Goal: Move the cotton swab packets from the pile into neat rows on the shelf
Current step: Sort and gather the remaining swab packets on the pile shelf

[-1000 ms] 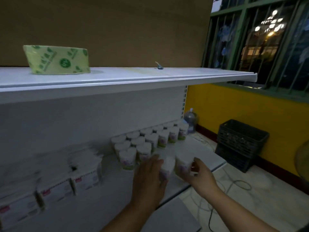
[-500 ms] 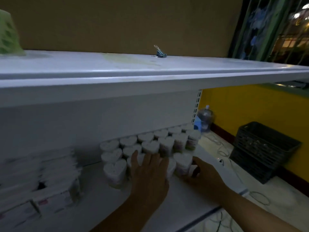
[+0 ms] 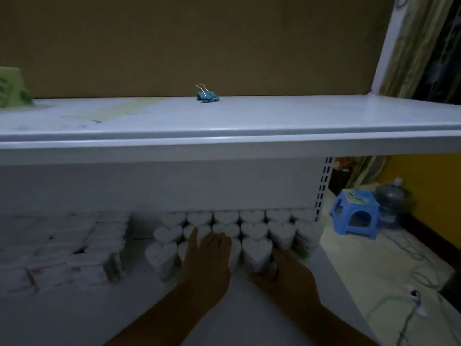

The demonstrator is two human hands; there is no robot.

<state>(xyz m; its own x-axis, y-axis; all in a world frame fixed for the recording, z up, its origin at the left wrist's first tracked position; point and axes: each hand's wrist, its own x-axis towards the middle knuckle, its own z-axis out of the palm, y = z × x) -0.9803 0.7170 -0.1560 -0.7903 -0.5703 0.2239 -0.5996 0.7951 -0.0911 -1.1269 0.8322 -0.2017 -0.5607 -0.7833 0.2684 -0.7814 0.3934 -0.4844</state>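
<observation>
Left hand (image 3: pixel 208 260) stays on packets (image 3: pixel 252 216); right hand (image 3: pixel 284 275) grips front packet (image 3: pixel 255 248)

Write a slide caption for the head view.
Left hand flat on heart-shaped cotton swab packets, right hand against the front-right packet, on the lower shelf; blue binder clip on the upper shelf.

Heart-topped cotton swab packets (image 3: pixel 253 229) at lower centre stand in three rows: six at the back, six in the middle and at least four in front, where two hands, the left hand (image 3: pixel 207 265) and the right hand (image 3: pixel 287 278), cover part. One binder clip (image 3: pixel 207 96), one stool (image 3: pixel 354 211), one water jug (image 3: pixel 393 196), one green roll (image 3: pixel 12 87). The flat white packs (image 3: pixel 62 248) at lower left are too blurred to count.
</observation>
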